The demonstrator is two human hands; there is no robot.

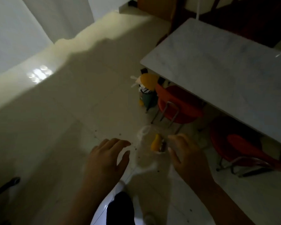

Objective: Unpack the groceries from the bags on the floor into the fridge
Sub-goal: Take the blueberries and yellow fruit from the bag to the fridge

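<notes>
Item: clear bag (146, 153) on floor, yellow grocery (155, 142) inside. Our left hand (106, 157) and right hand (185, 153), fingers spread, empty; we should grip both bag edges evenly.

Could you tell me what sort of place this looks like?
Probably a home dining area: a pale marble-look table, red chairs tucked under it, and a glossy tiled floor.
</notes>
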